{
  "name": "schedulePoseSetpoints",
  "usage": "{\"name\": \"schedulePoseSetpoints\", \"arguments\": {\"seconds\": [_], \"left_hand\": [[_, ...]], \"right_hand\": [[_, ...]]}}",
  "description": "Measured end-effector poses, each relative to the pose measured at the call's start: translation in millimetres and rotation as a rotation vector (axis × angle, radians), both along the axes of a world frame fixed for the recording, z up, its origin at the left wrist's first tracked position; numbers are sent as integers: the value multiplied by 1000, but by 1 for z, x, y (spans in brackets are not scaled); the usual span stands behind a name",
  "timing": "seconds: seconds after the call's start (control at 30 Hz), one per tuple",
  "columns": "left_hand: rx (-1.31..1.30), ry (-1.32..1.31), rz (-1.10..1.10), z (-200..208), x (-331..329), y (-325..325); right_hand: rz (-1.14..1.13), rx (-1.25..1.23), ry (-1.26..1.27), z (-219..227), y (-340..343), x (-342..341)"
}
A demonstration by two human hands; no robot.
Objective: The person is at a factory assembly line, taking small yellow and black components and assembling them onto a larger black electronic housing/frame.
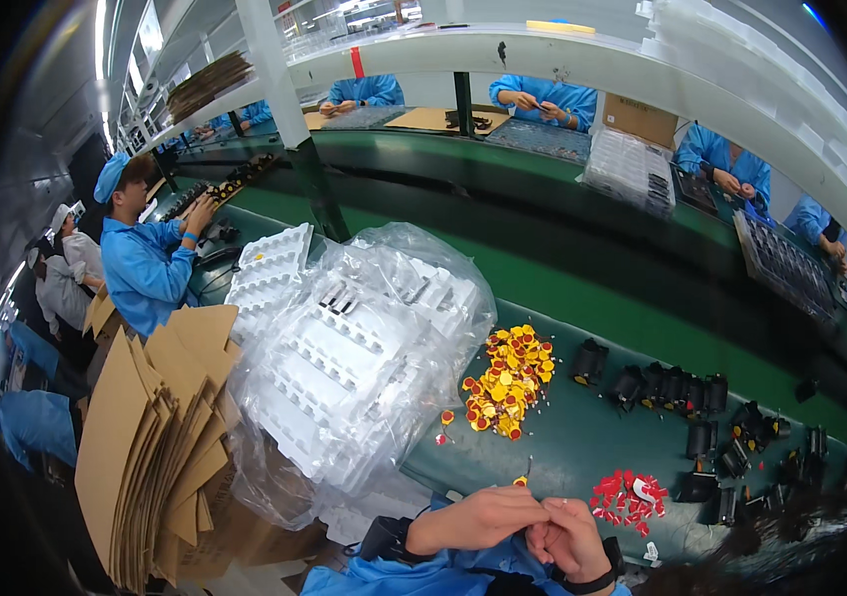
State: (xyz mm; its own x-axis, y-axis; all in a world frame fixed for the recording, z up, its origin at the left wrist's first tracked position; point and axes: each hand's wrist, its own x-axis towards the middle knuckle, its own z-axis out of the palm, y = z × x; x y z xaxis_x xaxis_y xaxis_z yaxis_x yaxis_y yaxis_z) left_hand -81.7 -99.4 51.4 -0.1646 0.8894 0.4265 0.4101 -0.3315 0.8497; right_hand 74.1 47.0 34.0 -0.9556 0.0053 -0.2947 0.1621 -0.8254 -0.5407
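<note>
My left hand (488, 517) and my right hand (570, 541) meet at the near edge of the green bench (567, 452). Both are closed, fingertips pinched together; whatever they hold is too small or hidden to make out. Just beyond my left hand lies a single small yellow piece (521, 481) with a thin dark lead. Farther off is a heap of small round yellow-and-red pieces (508, 382). To the right of my right hand, small red scraps (629, 502) are scattered in a loose pile, with a curved white strip on top.
Several black plastic housings (697, 437) stand at the right. White moulded trays in a clear plastic bag (344, 348) fill the left side, beside stacked cardboard sheets (150, 437). A co-worker (145, 248) sits farther left; others work across the line beneath a white shelf (543, 45).
</note>
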Motion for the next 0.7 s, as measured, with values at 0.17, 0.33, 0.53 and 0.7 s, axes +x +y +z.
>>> {"name": "schedulePoseSetpoints", "arguments": {"seconds": [0.17,0.33,0.53,0.7], "left_hand": [[183,269,-51,8,5,28],[-135,-188,417,10,22,25],[-422,-706,-49,-3,37,35],[-423,-696,-81,-4,48,38]], "right_hand": [[-319,-71,-56,6,-7,25],[-408,25,-12,15,1,20],[-476,255,-8,10,0,33],[-521,331,-23,6,-1,40]]}}
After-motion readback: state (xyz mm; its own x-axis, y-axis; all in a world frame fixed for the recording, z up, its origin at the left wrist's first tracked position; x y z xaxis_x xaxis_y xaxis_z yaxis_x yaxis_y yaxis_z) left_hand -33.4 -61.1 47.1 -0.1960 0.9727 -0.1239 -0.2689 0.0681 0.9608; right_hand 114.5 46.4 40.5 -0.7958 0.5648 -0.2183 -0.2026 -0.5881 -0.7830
